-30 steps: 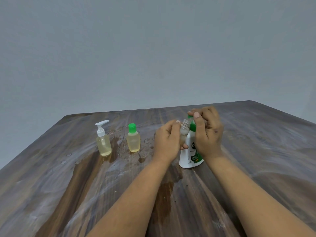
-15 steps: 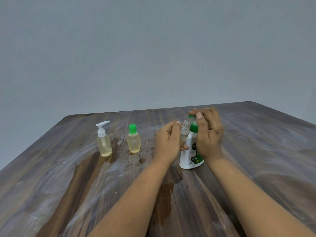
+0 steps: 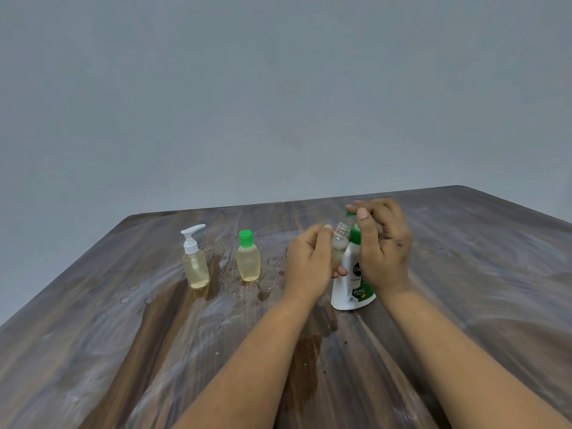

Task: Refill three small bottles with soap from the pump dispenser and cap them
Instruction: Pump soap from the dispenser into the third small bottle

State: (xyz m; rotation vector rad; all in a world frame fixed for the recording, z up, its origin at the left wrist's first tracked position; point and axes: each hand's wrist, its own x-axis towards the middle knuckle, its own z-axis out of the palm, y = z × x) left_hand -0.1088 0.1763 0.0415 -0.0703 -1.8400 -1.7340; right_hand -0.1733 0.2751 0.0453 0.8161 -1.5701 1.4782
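Label on the white plastic pump dispenser with green collar (image 3: 348, 283): we read "De" in a dark badge, rest hidden by the right hand (image 3: 385, 249), and "99.99%" on the green band lower down. Dispenser stands upright on the wet wood-grain bench (image 3: 123, 351). Right grip: fingers curled over the green pump head, thumb along the neck. Left hand (image 3: 308, 264) grips a small clear uncapped bottle (image 3: 339, 246), threaded neck up, held against the dispenser. It looks nearly empty, though we can't tell for sure. Left of it, a small bottle with green cap (image 3: 248, 261) and a small bottle with white pump top (image 3: 195, 267), both holding pale yellow liquid, both standing capped among droplets.
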